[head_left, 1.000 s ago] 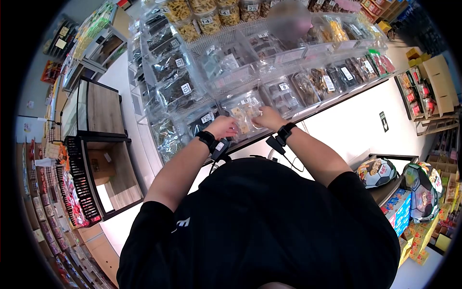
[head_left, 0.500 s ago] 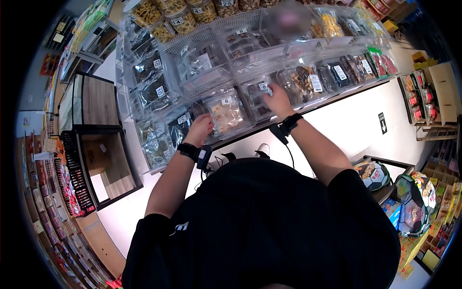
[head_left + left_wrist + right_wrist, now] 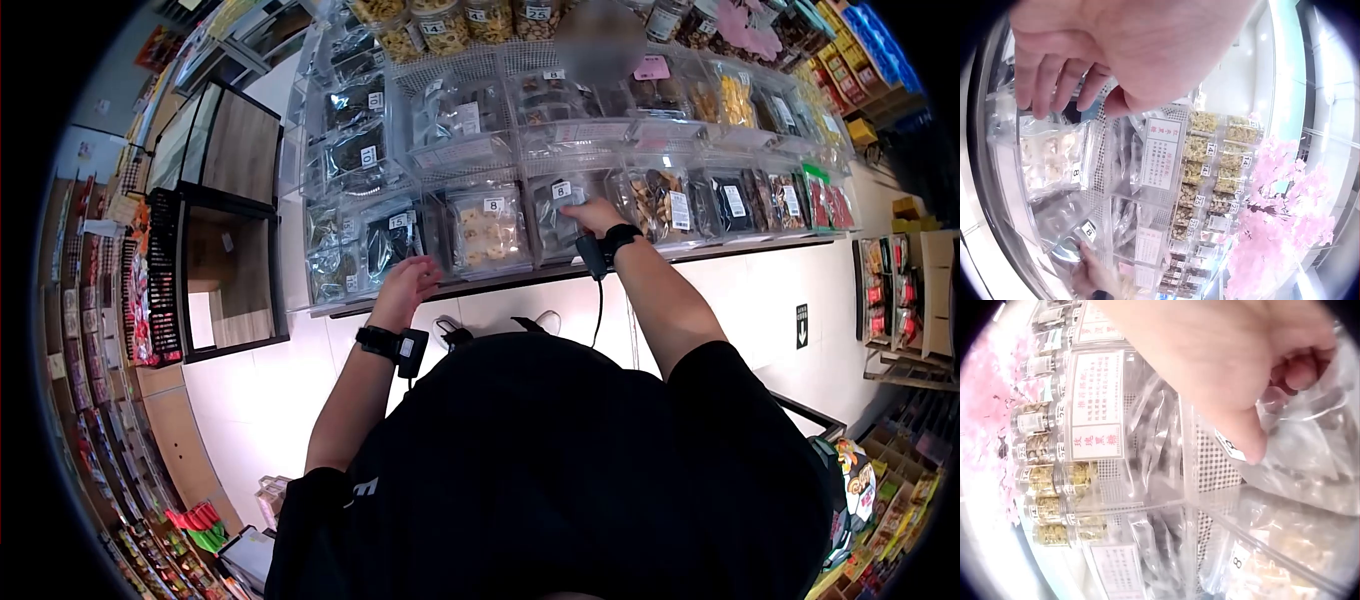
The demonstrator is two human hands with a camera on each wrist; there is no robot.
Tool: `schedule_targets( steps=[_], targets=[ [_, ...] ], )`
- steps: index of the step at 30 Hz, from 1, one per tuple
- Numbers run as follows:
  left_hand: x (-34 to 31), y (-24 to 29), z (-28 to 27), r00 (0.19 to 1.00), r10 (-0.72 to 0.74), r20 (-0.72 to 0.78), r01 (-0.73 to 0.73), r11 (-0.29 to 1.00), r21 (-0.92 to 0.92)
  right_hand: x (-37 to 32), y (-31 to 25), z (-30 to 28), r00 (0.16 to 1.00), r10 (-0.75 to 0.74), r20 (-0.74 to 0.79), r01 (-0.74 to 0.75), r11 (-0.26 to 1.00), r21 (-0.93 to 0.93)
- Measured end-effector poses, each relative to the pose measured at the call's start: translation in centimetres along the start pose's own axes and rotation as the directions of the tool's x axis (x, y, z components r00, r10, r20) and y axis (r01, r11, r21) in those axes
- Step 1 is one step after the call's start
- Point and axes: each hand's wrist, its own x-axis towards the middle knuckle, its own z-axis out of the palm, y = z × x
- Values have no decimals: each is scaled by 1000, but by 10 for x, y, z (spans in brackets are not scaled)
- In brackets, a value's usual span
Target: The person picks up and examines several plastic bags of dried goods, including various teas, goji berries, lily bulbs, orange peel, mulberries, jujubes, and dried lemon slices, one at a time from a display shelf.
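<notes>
My right hand (image 3: 597,216) pinches the edge of a clear plastic bag (image 3: 560,222) with a white "8" label, in a front bin. The right wrist view shows the thumb beside that label and the fingers curled over the crinkled film (image 3: 1310,450). Left of it, a bag of pale pieces (image 3: 486,236), labelled "8" as well, lies in its own bin. My left hand (image 3: 408,285) is held loosely over the front edge, fingers relaxed and nothing in them. Near it lies a dark-filled bag (image 3: 390,245) labelled "15".
Clear dividers (image 3: 1254,540) separate the bins, and printed cards (image 3: 1161,154) front the raised back row. Jars (image 3: 440,28) stand behind. More packets (image 3: 735,200) fill the bins to the right. A dark-framed cabinet (image 3: 232,270) stands at the left.
Both hands were over the bag of pale pieces. The right hand moved right to the neighbouring bin and now grips a bag there; the left drew back toward the front edge.
</notes>
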Motion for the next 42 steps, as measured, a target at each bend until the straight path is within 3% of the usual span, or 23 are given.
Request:
schedule_targets(
  steps=[8, 12, 14, 15, 16, 18, 20, 22, 25, 26, 28, 29, 30, 32, 34, 38, 42],
  targets=[
    [-6, 6, -6, 995, 4, 102, -7, 1000, 27, -11, -1, -1, 994, -57, -96, 53, 997, -48],
    [-6, 24, 0, 985, -5, 173, -6, 998, 64, -46, -16, -22, 978, 31, -204, -61, 988, -140],
    [-5, 29, 4, 977, -11, 211, -3, 998, 68, -60, -12, -34, 985, 49, -165, -64, 994, -86],
    [-6, 33, 6, 967, 0, 255, -18, 997, 69, -71, -4, -30, 979, -28, -202, 43, 996, 73],
    [-8, 38, 10, 954, 14, 299, -36, 997, 69, -80, 0, -28, 974, -32, -224, 50, 996, 74],
    [-15, 46, 19, 933, 20, 359, -51, 996, 77, -94, 7, -24, 996, -48, -69, 72, 918, 390],
    [-30, 58, 37, 889, 48, 455, -135, 977, 162, -132, -18, -13, 998, -33, -61, 52, 938, 342],
    [-40, 65, 51, 850, 58, 523, -176, 968, 179, -194, -61, 21, 973, -211, -94, 226, 790, 570],
    [-55, 76, 76, 736, 151, 660, -322, 936, 145, -233, -89, 45, 916, -357, -180, 397, 756, 521],
    [-66, 81, 84, 733, 163, 661, -335, 931, 142, -247, -99, 51, 877, -427, -219, 474, 699, 535],
    [-87, 92, 101, 688, 238, 686, -414, 905, 101, -262, -106, 51, 864, -466, -189, 491, 700, 519],
    [-97, 94, 109, 653, 303, 694, -454, 890, 39, -268, -110, 52, 814, -544, -206, 571, 682, 457],
    [-105, 97, 116, 649, 316, 692, -470, 882, 38, -272, -114, 51, 757, -617, -216, 646, 655, 392],
    [-118, 100, 129, 666, 373, 646, -483, 876, -8, -275, -117, 44, 726, -657, -203, 672, 615, 412],
    [-123, 99, 143, 675, 402, 618, -492, 870, -28, -277, -121, 34, 669, -704, -239, 741, 607, 287],
    [-123, 97, 176, 712, 411, 570, -507, 862, 13, -284, -123, -7, 644, -746, -169, 761, 601, 247],
    [-115, 84, 223, 715, 466, 521, -511, 857, -65, -285, -123, -56, 656, -749, -95, 740, 614, 273]
  ],
)
